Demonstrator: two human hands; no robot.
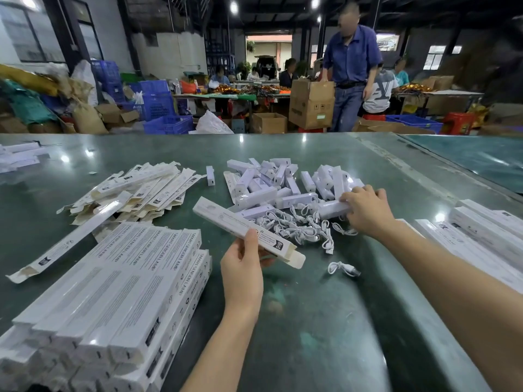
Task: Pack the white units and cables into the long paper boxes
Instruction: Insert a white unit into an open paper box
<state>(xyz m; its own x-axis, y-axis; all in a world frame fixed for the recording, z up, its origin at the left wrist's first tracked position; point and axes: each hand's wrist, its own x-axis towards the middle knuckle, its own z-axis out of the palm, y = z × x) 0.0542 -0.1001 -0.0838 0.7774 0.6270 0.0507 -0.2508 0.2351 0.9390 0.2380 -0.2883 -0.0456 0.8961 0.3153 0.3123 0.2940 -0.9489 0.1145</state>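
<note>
A green table [325, 321] filled the foreground. Beyond its far edge a person in a blue shirt [351, 52] stood at a brown carton [311, 104]. Blue crates [158, 104] were stacked behind the table's left end.

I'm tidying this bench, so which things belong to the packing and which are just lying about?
Job:
long box in left hand
white unit under right hand
cables
flat boxes
packed stack

Lying about:
brown carton
blue crates
</note>
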